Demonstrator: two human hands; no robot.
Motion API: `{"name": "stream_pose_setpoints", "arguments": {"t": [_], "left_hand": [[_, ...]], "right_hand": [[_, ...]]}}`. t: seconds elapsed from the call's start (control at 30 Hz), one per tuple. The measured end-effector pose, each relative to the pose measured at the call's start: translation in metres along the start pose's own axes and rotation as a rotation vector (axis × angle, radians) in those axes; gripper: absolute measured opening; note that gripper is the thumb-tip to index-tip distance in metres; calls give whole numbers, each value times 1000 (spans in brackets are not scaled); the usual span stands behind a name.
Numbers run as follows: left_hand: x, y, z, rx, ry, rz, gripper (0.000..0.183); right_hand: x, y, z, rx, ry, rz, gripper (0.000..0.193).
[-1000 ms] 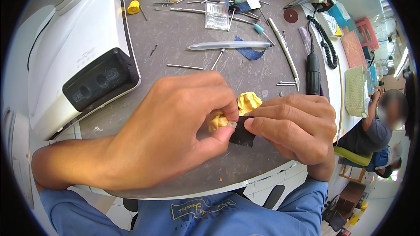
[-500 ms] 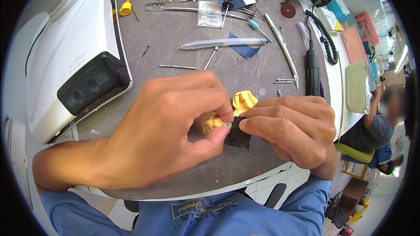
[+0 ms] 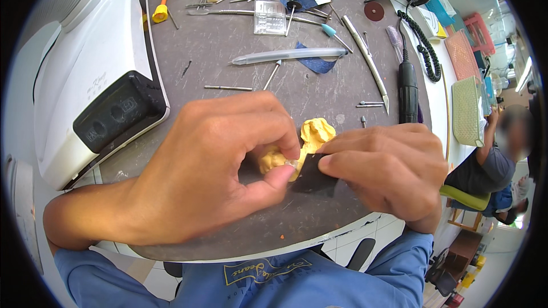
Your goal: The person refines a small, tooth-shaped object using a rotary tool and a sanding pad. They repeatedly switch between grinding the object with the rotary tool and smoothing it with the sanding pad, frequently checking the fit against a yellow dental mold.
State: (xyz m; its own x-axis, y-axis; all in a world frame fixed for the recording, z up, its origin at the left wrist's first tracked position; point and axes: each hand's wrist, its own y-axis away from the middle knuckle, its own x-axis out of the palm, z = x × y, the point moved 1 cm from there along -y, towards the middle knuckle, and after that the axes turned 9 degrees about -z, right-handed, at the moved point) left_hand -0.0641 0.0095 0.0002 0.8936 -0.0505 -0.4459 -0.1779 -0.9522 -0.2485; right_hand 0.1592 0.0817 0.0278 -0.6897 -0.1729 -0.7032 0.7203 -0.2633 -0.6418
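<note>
My left hand (image 3: 228,157) is closed, thumb and forefinger pinching a small whitish, translucent piece (image 3: 292,163), its shape mostly hidden by the fingertips. Opposite it, my right hand (image 3: 391,168) grips a small black piece of sandpaper (image 3: 314,174) between thumb and fingers. The sandpaper's left edge lies close to the whitish piece; whether they touch I cannot tell. A lumpy yellow dental cast (image 3: 317,132) shows behind and between the hands, with part of it beneath my left fingers.
A white machine (image 3: 108,80) with a black front panel stands at the left. Beyond my hands lie a translucent pen-like tool (image 3: 285,55), a craft knife (image 3: 368,63), blue abrasive scraps (image 3: 317,64) and several burs. At right are a black handpiece (image 3: 407,91), baskets (image 3: 468,111) and another person (image 3: 485,159).
My right hand has moved slightly right with the sandpaper, uncovering more of the yellow cast. My left hand keeps its pinch, shifted slightly left.
</note>
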Motion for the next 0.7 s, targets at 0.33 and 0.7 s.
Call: {"name": "stream_pose_setpoints", "arguments": {"t": [0.33, 0.7], "left_hand": [[-5, -4, -4, 56, -66, 44, 18], [-12, 1, -6, 0, 185, -70, 15]], "right_hand": [[-2, 6, -31, 124, 305, 99, 34], [-79, 26, -29, 844, 821, 269, 67]]}}
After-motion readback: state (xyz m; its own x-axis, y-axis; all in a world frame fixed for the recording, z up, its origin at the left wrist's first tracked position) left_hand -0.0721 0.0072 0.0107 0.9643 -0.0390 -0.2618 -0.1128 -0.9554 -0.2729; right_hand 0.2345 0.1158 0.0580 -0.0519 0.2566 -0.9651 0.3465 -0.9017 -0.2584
